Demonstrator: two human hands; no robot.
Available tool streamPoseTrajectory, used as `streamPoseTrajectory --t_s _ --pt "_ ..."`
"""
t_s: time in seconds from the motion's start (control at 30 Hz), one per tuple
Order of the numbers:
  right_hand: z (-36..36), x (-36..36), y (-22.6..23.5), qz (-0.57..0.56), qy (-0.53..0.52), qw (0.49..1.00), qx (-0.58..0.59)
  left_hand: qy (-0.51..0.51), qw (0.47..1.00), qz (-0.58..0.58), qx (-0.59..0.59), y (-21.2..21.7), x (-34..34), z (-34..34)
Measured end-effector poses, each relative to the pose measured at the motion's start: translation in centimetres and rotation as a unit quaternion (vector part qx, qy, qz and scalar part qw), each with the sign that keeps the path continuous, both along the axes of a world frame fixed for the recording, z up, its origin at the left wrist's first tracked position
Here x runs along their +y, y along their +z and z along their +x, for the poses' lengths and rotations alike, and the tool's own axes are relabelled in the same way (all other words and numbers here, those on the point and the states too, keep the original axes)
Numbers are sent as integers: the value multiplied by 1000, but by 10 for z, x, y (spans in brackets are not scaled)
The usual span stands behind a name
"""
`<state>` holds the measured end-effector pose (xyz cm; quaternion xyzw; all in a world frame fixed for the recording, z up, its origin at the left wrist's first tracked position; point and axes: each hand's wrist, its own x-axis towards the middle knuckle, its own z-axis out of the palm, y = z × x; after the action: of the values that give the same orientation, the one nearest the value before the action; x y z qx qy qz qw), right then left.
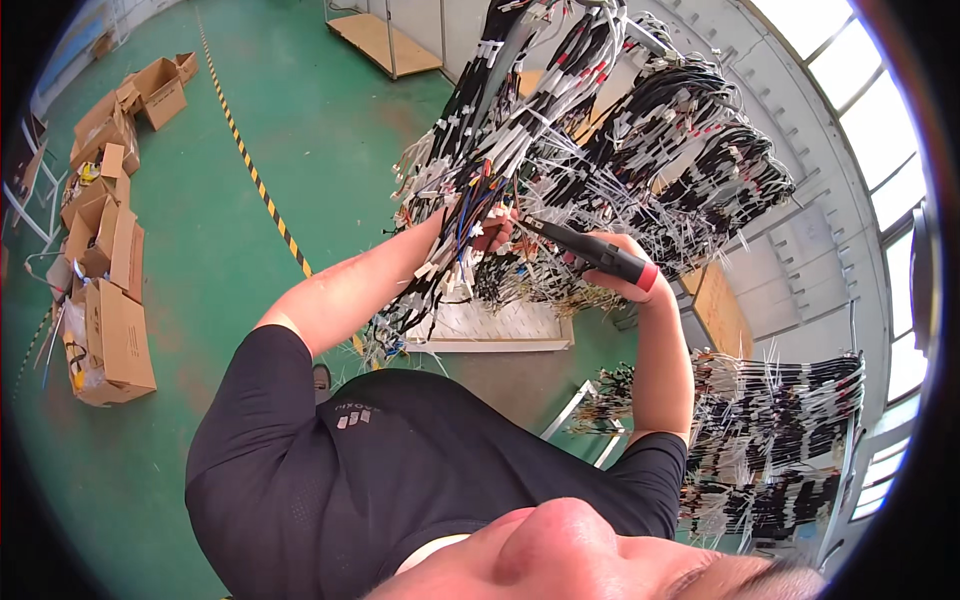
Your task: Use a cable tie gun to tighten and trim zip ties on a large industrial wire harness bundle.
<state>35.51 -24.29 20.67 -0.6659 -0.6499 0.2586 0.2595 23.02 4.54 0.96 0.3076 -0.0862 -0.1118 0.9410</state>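
- Several cardboard boxes (pixel 118 340): on the floor, well left of the near wire bundle (pixel 512 140).
- Striped floor tape (pixel 243 143): between boxes and near wire bundle.
- Near wire bundle: hangs in front of the person, loose ends and white connectors fanning at its lower part. Risk: ends look tangle-prone; tugging one could drag neighbours.
- Left hand (pixel 492 233): at the bundle's lower part, fingers curled, partly hidden by wires; can't tell what they pinch, if anything. Risk: tool tip close by, a slip could nip a finger.
- Black tool (pixel 590 248), red end: just right of the bundle, tip toward left hand. Risk: crowded strands could put the wrong wire at its tip.
- Right hand (pixel 620 287): right of the bundle, fingers wrapped round the tool. Risk: slack grip, tip swings.
- Other hung bundles (pixel 690 150): right of the near one; stray ends could snag the tool.
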Motion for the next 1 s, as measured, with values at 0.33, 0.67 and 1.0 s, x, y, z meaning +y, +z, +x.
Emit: streamPoseTrajectory --t_s 0.33,0.67,1.0 --pt "-19 0 1 32 5 998 -58 -16 999 24 -19 -19 17 -2" --pt "-46 3 -4 -11 -96 994 -58 -23 988 114 -102 -3 21 23" --pt "-42 -1 -29 -11 -79 994 -80 -38 961 208 -180 0 30 38"
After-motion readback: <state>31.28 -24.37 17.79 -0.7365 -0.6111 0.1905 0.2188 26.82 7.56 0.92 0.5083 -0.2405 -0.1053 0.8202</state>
